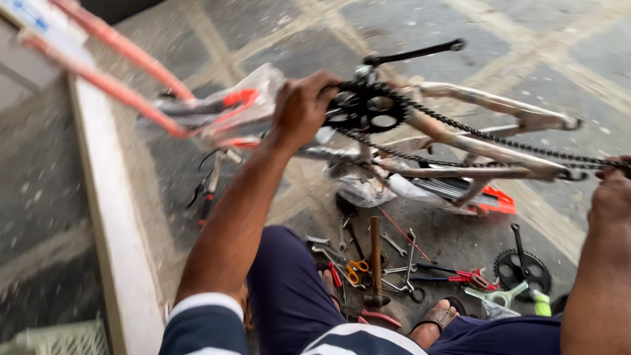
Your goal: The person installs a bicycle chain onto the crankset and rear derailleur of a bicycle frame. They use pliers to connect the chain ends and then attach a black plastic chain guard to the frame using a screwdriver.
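Fingers point(314, 89) grip chainring point(368, 108); tools point(388, 263) on concrete floor point(460, 26).

My left hand point(301, 108) reached far forward, arm nearly straight, fingers curled tight in a grip. My right hand point(612, 190) stayed near, forearm raised, knuckles bent.

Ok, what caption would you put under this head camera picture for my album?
Left hand grips an upturned bike frame by its chainring, right hand at the chain, tools scattered below.
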